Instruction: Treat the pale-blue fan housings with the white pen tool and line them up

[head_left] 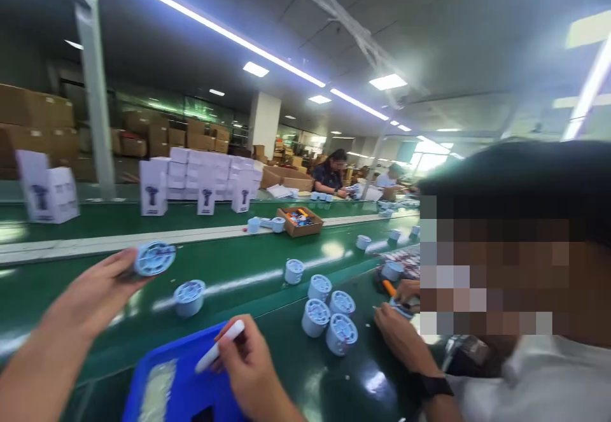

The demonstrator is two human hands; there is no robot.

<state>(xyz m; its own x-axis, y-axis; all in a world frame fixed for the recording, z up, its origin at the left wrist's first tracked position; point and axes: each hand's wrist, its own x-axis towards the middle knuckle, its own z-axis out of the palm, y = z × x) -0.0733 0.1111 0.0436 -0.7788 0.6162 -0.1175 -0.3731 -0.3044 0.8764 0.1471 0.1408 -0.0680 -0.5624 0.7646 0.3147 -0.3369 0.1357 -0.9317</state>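
Note:
My left hand [98, 291] is closed on a light blue round plastic housing [155, 258], raised over the green belt with its ribbed face towards me. Another housing of that kind [189, 298] stands on the belt just below and to the right. In my right hand [252, 361] is a white pen-shaped tool [219, 347], pinched between thumb and fingers above a blue tray [136, 384]. The tool's exact kind cannot be made out. Inside the tray lie a clear plastic bag [158, 390] and a dark object, partly cut off by the frame.
Several blue housings [342, 333] stand right of my right hand. A co-worker [548, 371] sits close on the right, hands on an orange-handled tool [389, 288] and a housing. Across the belt are a cardboard box of small parts [305, 226] and white cartons [205, 177].

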